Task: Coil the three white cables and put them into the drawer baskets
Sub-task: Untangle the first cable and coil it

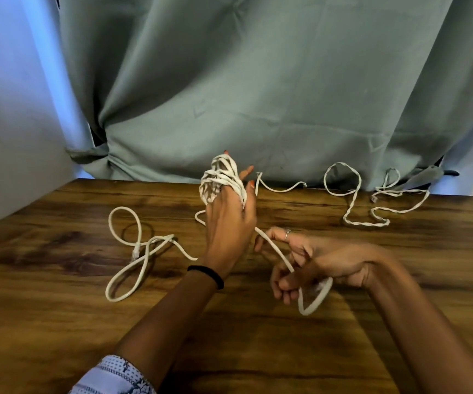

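Left hand (229, 220) raised mid-table, fingers spread, wound with white cable coil (224, 180); right hand (303, 263) pinching its loose strand (275, 248). Second cable (133, 251) toward left edge, third cable (372, 194) along far edge.

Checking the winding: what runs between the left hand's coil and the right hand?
In the head view, one taut stretch of white cable runs from the coil wound on the left hand down into the right hand; below lies bare wooden table.

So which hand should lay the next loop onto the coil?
Probably the right hand: it grips the free run of the white cable leading to the coil. The left hand is wrapped in that coil, serving as its form.
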